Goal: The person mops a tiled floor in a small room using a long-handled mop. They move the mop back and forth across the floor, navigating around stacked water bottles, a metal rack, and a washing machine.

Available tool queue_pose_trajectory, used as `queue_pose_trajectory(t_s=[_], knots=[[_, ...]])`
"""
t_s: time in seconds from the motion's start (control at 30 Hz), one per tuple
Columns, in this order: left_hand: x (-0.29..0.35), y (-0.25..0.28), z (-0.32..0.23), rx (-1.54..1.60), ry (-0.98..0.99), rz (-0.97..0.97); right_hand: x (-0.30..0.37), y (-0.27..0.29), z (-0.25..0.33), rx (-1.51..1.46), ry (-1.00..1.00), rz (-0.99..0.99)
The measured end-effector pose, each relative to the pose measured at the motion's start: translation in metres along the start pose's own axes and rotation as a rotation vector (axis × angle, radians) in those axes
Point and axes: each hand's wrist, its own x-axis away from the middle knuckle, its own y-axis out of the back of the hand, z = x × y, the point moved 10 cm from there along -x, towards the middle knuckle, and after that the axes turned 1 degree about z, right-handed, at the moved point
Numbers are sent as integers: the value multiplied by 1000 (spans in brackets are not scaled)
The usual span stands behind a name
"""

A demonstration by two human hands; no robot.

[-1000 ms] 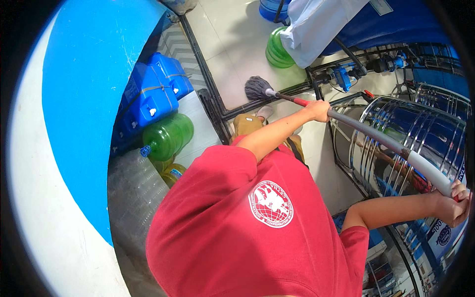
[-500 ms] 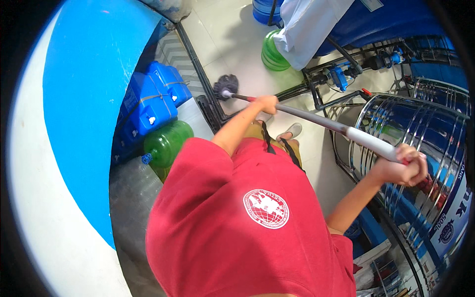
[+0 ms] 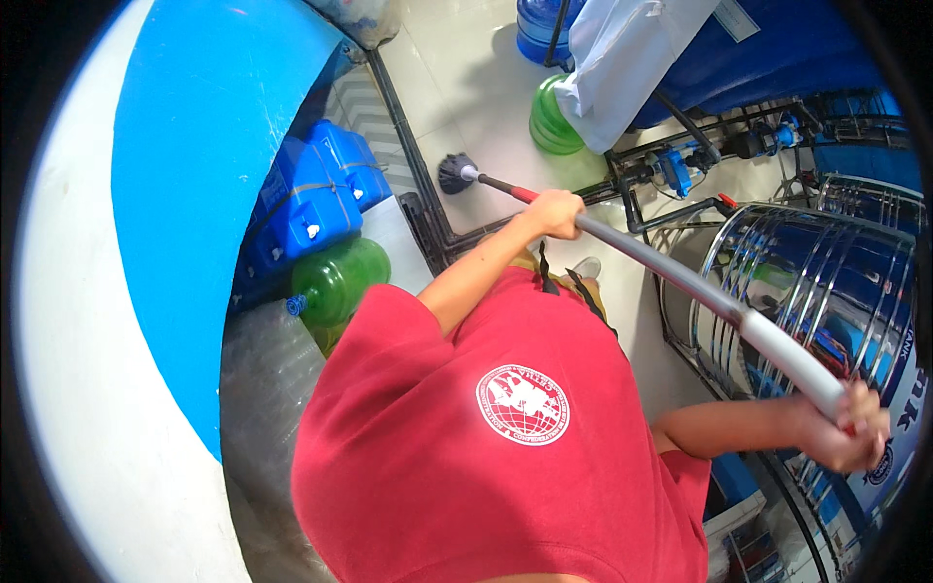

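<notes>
Both my hands are closed around a long-handled mop (image 3: pixel 661 271), which slants across in front of my body. My left hand (image 3: pixel 557 213) wraps the pole just behind its red section. Farther back, my right hand (image 3: pixel 850 428) grips the end of the thick white handle, beside the shiny steel tank (image 3: pixel 807 282). The round, dark grey mop head (image 3: pixel 457 173) rests on the pale tiled floor (image 3: pixel 486 107), close to a black pipe (image 3: pixel 413 146) running along it.
To the left, blue containers (image 3: pixel 316 214) and a green water bottle (image 3: pixel 340 282) lie beside a large blue-and-white curved surface (image 3: pixel 204 185). A green jug (image 3: pixel 554 121) stands partly under a white cloth (image 3: pixel 632 58). Black pipes with a blue valve (image 3: pixel 673 170) run at right.
My right hand has drawn back to the right and nearer, its arm straighter. My left hand has shifted slightly right with the pole, and the mop head has moved a little. The view has shifted slightly.
</notes>
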Motion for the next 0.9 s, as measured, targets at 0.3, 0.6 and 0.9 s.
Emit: queue_pose_trajectory(t_s=[0.3, 0.6, 0.9], knots=[[-22, -11, -115, 97, -274, 131, -58, 114, 58, -282, 16, -81], [-60, -66, -24, 3, -144, 158, 23, 65, 6, 166, 81, -117], [8, -21, 176, -126, 431, -58, 177, -70, -51, -281, -334, -55]])
